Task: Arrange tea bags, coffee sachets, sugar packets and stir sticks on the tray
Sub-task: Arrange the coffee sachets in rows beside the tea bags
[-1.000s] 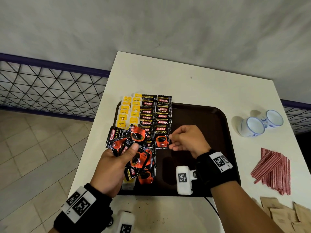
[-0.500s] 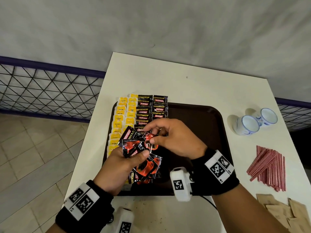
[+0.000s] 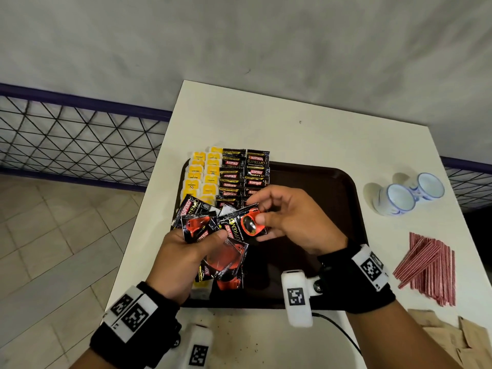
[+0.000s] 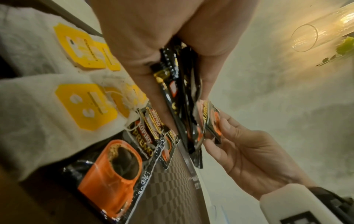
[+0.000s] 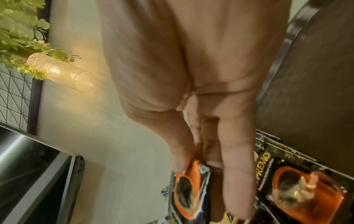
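A dark brown tray lies on the white table. Along its left side run two columns of yellow tea bags and two columns of black coffee sachets. My left hand grips a fanned bunch of coffee sachets over the tray's left part. My right hand pinches one sachet at the right edge of that bunch, thumb on its red cup picture. The left wrist view shows the bunch edge-on, and the right wrist view shows the pinched sachet.
Two blue-and-white cups stand right of the tray. Red stir sticks lie in a heap farther down the right side, brown sugar packets below them. A wire-mesh fence runs beyond the table's left edge.
My right hand left the sachet row on the tray and came back to the bunch, where it now pinches one sachet. The left hand kept the bunch and shifted slightly.
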The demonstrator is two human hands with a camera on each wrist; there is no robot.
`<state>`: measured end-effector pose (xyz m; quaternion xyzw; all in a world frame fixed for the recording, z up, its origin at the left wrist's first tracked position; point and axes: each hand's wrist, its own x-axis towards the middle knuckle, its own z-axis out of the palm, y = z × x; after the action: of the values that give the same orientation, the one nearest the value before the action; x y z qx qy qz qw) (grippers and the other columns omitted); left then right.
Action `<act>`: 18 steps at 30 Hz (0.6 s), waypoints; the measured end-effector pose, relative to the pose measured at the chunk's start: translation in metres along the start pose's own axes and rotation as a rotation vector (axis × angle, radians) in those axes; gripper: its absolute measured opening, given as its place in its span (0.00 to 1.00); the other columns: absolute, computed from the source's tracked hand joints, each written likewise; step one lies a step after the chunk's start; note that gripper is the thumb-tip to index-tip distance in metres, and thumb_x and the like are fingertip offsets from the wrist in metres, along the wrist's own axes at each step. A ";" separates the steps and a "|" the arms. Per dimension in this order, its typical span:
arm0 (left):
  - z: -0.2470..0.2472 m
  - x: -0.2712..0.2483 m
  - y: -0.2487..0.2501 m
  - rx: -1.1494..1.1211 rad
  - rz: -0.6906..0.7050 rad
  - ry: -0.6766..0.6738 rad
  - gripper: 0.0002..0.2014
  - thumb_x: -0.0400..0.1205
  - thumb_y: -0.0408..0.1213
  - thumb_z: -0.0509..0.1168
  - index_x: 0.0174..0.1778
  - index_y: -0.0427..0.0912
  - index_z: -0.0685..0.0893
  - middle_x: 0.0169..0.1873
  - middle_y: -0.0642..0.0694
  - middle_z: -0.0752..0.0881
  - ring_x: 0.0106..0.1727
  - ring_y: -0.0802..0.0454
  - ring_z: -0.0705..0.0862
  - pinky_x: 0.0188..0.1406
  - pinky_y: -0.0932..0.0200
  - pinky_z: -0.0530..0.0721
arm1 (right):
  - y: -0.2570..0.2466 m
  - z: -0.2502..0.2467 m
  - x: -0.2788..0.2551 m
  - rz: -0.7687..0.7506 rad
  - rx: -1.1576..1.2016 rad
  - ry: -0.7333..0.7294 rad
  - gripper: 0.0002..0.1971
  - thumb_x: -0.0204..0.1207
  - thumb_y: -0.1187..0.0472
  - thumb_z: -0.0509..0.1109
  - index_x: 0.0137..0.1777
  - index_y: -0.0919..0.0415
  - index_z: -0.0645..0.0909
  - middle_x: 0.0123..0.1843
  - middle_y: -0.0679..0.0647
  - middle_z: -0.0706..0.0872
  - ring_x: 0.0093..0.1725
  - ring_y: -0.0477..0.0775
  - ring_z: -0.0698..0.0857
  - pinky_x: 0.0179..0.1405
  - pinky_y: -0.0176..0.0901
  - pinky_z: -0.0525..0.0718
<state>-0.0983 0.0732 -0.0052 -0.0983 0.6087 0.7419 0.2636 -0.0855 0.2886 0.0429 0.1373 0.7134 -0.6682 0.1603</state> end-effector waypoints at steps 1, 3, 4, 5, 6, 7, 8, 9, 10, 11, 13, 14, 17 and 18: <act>-0.001 0.001 -0.001 0.022 0.014 0.016 0.17 0.68 0.35 0.79 0.52 0.35 0.91 0.49 0.36 0.94 0.53 0.36 0.93 0.62 0.33 0.87 | 0.002 -0.001 -0.001 0.010 -0.022 0.032 0.13 0.75 0.76 0.74 0.54 0.61 0.86 0.45 0.60 0.82 0.41 0.58 0.90 0.40 0.59 0.93; -0.002 0.000 -0.002 0.080 0.052 0.053 0.11 0.72 0.30 0.79 0.49 0.35 0.92 0.45 0.38 0.94 0.49 0.37 0.94 0.55 0.39 0.90 | 0.005 -0.001 -0.001 0.027 -0.067 0.117 0.09 0.72 0.75 0.78 0.47 0.64 0.84 0.42 0.61 0.83 0.35 0.51 0.88 0.33 0.51 0.92; -0.001 0.000 -0.003 0.107 0.069 0.067 0.09 0.73 0.29 0.79 0.48 0.35 0.92 0.43 0.39 0.94 0.47 0.38 0.94 0.52 0.41 0.91 | 0.007 -0.001 -0.001 0.032 -0.087 0.158 0.09 0.71 0.74 0.79 0.44 0.64 0.83 0.41 0.62 0.83 0.33 0.49 0.88 0.30 0.47 0.91; -0.001 0.000 -0.004 0.131 0.084 0.080 0.07 0.74 0.29 0.79 0.47 0.35 0.91 0.42 0.39 0.94 0.46 0.38 0.94 0.50 0.42 0.91 | 0.009 -0.001 -0.001 0.033 -0.105 0.189 0.09 0.71 0.74 0.79 0.41 0.64 0.82 0.40 0.62 0.84 0.31 0.48 0.88 0.28 0.45 0.90; -0.001 0.000 -0.004 0.150 0.093 0.092 0.07 0.74 0.30 0.79 0.46 0.35 0.91 0.41 0.38 0.94 0.45 0.38 0.94 0.49 0.42 0.91 | 0.010 0.000 -0.001 0.030 -0.114 0.208 0.09 0.71 0.74 0.79 0.40 0.64 0.82 0.39 0.62 0.85 0.31 0.49 0.88 0.28 0.45 0.90; 0.000 0.000 -0.004 0.164 0.100 0.111 0.06 0.74 0.30 0.80 0.44 0.36 0.91 0.40 0.38 0.94 0.44 0.37 0.94 0.48 0.42 0.91 | 0.011 0.001 -0.001 0.029 -0.109 0.214 0.09 0.72 0.75 0.78 0.40 0.64 0.83 0.39 0.62 0.85 0.32 0.50 0.88 0.30 0.46 0.91; 0.001 -0.001 -0.002 0.173 0.109 0.128 0.05 0.74 0.29 0.80 0.43 0.36 0.91 0.39 0.37 0.94 0.43 0.35 0.93 0.47 0.40 0.92 | 0.012 0.001 -0.001 0.031 -0.098 0.210 0.08 0.73 0.76 0.77 0.40 0.64 0.83 0.39 0.62 0.85 0.33 0.52 0.88 0.33 0.48 0.92; 0.001 0.000 -0.002 0.187 0.112 0.149 0.04 0.74 0.29 0.80 0.41 0.36 0.91 0.38 0.35 0.93 0.42 0.33 0.93 0.46 0.38 0.92 | 0.012 0.002 -0.001 0.038 -0.089 0.203 0.08 0.73 0.77 0.76 0.41 0.64 0.84 0.39 0.61 0.85 0.34 0.53 0.88 0.36 0.49 0.93; 0.001 0.000 -0.001 0.198 0.112 0.163 0.05 0.73 0.29 0.80 0.40 0.35 0.91 0.37 0.34 0.93 0.42 0.31 0.92 0.46 0.36 0.92 | 0.013 0.002 -0.001 0.048 -0.086 0.197 0.08 0.74 0.77 0.75 0.42 0.64 0.84 0.39 0.61 0.86 0.35 0.53 0.88 0.37 0.49 0.93; 0.000 0.001 -0.001 0.206 0.110 0.175 0.06 0.73 0.30 0.80 0.40 0.34 0.91 0.38 0.32 0.92 0.42 0.30 0.92 0.46 0.34 0.92 | 0.014 0.003 -0.002 0.059 -0.096 0.194 0.08 0.75 0.78 0.74 0.43 0.65 0.84 0.38 0.61 0.86 0.35 0.53 0.88 0.38 0.50 0.93; -0.001 0.002 -0.002 0.197 0.098 0.185 0.12 0.71 0.33 0.82 0.43 0.30 0.89 0.40 0.28 0.91 0.42 0.27 0.91 0.47 0.30 0.90 | 0.016 0.004 -0.002 0.076 -0.140 0.182 0.08 0.75 0.78 0.73 0.44 0.65 0.83 0.36 0.60 0.86 0.35 0.55 0.88 0.41 0.55 0.93; -0.002 0.002 -0.002 0.195 0.091 0.191 0.18 0.70 0.36 0.84 0.44 0.27 0.88 0.41 0.26 0.90 0.42 0.26 0.90 0.47 0.27 0.90 | 0.017 0.005 -0.003 0.079 -0.157 0.171 0.08 0.75 0.78 0.73 0.44 0.64 0.83 0.36 0.59 0.86 0.34 0.55 0.88 0.42 0.57 0.93; -0.001 -0.001 0.002 0.201 0.085 0.214 0.18 0.70 0.35 0.83 0.43 0.25 0.86 0.38 0.27 0.90 0.40 0.30 0.91 0.45 0.31 0.91 | 0.016 0.007 -0.006 0.061 -0.148 0.144 0.09 0.76 0.77 0.72 0.46 0.64 0.83 0.35 0.57 0.86 0.32 0.55 0.89 0.37 0.53 0.93; -0.001 -0.001 0.002 0.215 0.080 0.216 0.13 0.71 0.32 0.82 0.39 0.27 0.87 0.33 0.32 0.91 0.36 0.36 0.92 0.41 0.38 0.91 | 0.016 0.009 -0.007 0.044 -0.134 0.148 0.09 0.76 0.78 0.72 0.46 0.64 0.83 0.35 0.57 0.86 0.31 0.55 0.89 0.33 0.50 0.92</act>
<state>-0.0987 0.0717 -0.0030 -0.1247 0.7128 0.6674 0.1758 -0.0720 0.2809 0.0307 0.1906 0.7631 -0.6036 0.1307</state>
